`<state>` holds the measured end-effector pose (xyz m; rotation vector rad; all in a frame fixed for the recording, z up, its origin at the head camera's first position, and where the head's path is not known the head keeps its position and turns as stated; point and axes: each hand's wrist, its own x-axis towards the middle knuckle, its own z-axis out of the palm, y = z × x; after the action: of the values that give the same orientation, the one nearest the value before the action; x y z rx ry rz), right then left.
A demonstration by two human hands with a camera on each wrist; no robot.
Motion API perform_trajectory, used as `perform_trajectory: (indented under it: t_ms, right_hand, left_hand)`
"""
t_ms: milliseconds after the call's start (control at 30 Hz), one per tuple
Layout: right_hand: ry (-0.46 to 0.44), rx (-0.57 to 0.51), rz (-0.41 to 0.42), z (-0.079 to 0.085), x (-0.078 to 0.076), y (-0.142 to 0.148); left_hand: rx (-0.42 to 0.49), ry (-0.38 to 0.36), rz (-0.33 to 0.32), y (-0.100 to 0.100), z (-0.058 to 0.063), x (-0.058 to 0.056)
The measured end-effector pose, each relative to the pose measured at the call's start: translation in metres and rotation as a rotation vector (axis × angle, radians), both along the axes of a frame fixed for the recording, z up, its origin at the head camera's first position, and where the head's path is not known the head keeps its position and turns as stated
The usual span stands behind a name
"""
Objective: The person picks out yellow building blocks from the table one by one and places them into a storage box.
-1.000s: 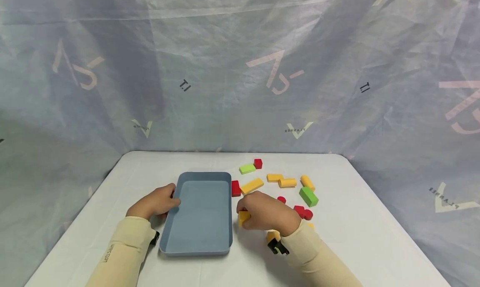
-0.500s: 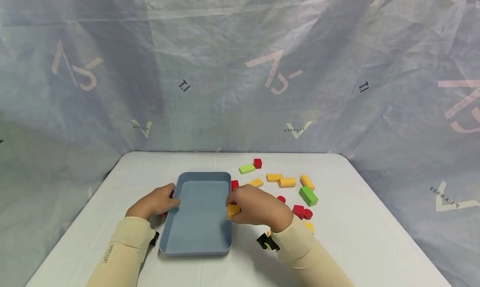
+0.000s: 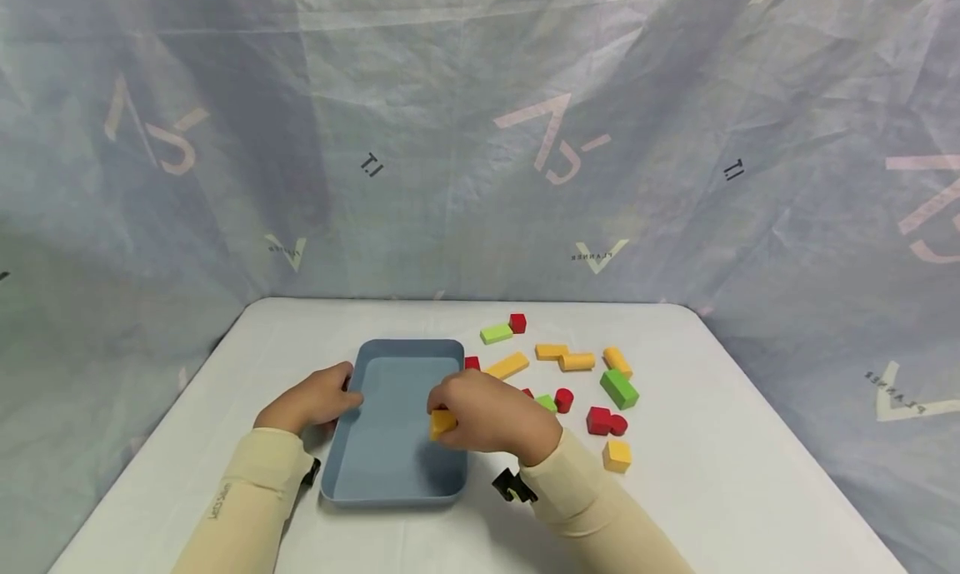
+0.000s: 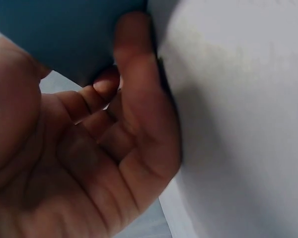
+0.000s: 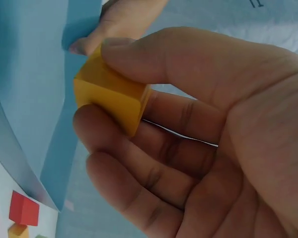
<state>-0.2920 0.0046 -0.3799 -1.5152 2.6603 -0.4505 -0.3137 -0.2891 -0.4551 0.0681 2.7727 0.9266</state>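
I have my right hand (image 3: 491, 416) pinching a small yellow foam cube (image 5: 109, 96) between thumb and fingers over the shallow blue plastic tray (image 3: 378, 474), while my left hand (image 3: 311, 399) curls onto the tray's left rim, apparently steadying it.

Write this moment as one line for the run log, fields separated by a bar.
right hand: pinches yellow block over blue tray | left hand: holds tray's left rim | table: loose blocks right of tray
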Motion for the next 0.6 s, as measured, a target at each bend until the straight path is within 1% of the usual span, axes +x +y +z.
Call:
perform_trajectory:
  t_ms: [100,200,367,600]
  right_hand:
    - [0.017,0.011,-0.010,-0.003,0.001,-0.001]
    - [0.029,0.013,-0.005,-0.006,0.001,-0.002]
    - [0.035,0.005,-0.006,-0.008,0.000,-0.005]
    - [0.044,0.030,-0.023,-0.010,0.001,-0.011]
  left_hand:
    - [0.002,0.016,-0.013,0.000,0.000,-0.002]
    - [0.010,0.013,-0.016,-0.001,-0.002,-0.003]
    - [0.015,-0.003,0.008,-0.002,-0.002,-0.003]
    - [0.006,-0.014,0.010,-0.004,-0.002,-0.005]
